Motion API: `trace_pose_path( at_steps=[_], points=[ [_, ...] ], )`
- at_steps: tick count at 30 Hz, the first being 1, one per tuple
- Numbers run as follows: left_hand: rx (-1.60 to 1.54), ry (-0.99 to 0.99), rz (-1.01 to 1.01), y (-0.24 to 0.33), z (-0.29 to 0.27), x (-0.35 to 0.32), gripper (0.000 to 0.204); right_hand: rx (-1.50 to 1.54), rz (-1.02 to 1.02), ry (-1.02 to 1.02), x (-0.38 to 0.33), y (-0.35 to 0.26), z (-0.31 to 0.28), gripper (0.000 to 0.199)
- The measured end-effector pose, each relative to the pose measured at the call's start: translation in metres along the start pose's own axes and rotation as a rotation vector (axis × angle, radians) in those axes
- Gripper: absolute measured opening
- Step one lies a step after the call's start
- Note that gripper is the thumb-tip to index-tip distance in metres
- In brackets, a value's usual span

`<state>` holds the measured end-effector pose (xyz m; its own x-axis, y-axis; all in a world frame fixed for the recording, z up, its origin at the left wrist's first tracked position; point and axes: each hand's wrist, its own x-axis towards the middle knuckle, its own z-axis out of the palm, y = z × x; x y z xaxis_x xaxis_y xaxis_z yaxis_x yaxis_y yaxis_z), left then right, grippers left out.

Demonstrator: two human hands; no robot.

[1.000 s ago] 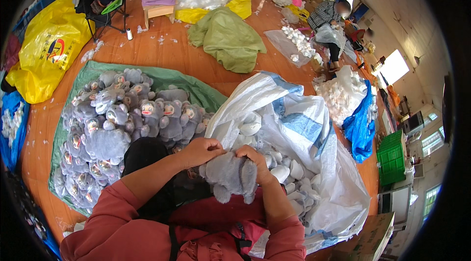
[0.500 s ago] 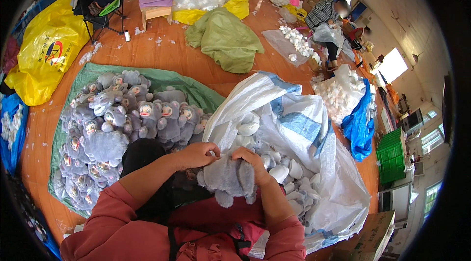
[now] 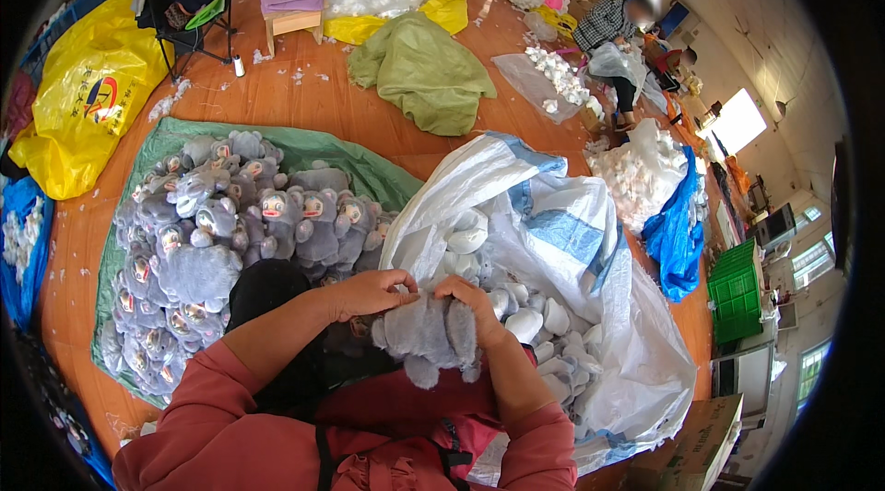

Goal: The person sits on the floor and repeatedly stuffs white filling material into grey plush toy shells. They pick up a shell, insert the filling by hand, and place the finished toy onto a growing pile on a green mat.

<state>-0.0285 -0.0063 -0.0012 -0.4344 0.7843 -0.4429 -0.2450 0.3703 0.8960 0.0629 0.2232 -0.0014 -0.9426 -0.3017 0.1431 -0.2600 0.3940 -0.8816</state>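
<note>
A grey plush toy [image 3: 424, 336] hangs over my lap, its face hidden and its stubby limbs pointing down. My right hand [image 3: 472, 305] grips its upper right edge, fingers wrapped over the fur. At the toy's upper left edge, my left hand [image 3: 380, 294] is closed in a pinch; what its fingertips hold is too small to tell. To the left, a heap of similar grey plush toys [image 3: 198, 274] with pale faces lies on a green sheet [image 3: 378, 168]. On the right, an open white-and-blue woven sack [image 3: 645, 343] contains white and grey pieces [image 3: 525, 325].
An olive-green cloth [image 3: 424, 76] lies on the floor ahead. Far left are a yellow sack [image 3: 92, 94] and a folding chair [image 3: 189, 21]. A co-worker [image 3: 608, 39] sits at the far right. A green crate [image 3: 736, 293] and a cardboard box [image 3: 691, 449] stand to the right.
Both hands stay nearly in place at the toy's upper edge. My left fingers have shifted very slightly, and the toy has barely moved.
</note>
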Motion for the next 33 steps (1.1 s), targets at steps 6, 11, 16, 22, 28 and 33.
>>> trace_pose_path(
  at_steps=[6, 11, 16, 22, 28, 33],
  points=[
    [-0.038, -0.051, -0.048, 0.003, -0.001, -0.003, 0.025, 0.009, -0.008, 0.008, 0.000, 0.003, 0.001, 0.021],
    [-0.096, -0.116, -0.035, 0.000, -0.003, -0.003, 0.027, -0.008, -0.040, 0.026, 0.000, 0.003, 0.001, 0.021],
    [-0.413, -0.229, -0.001, -0.004, -0.010, -0.006, 0.032, 0.039, 0.000, 0.093, 0.002, -0.003, -0.001, 0.021],
    [-0.655, 0.051, 0.086, 0.007, -0.015, -0.009, 0.028, -0.058, -0.181, 0.368, 0.003, 0.000, -0.003, 0.021],
    [-0.721, 0.228, 0.306, 0.005, -0.034, -0.008, 0.025, -0.024, -0.236, 0.444, 0.002, 0.007, 0.008, 0.032],
    [-0.962, 0.258, 0.252, 0.010, -0.044, -0.011, 0.032, -0.034, -0.346, 0.439, 0.009, 0.001, 0.016, 0.035]
  ],
)
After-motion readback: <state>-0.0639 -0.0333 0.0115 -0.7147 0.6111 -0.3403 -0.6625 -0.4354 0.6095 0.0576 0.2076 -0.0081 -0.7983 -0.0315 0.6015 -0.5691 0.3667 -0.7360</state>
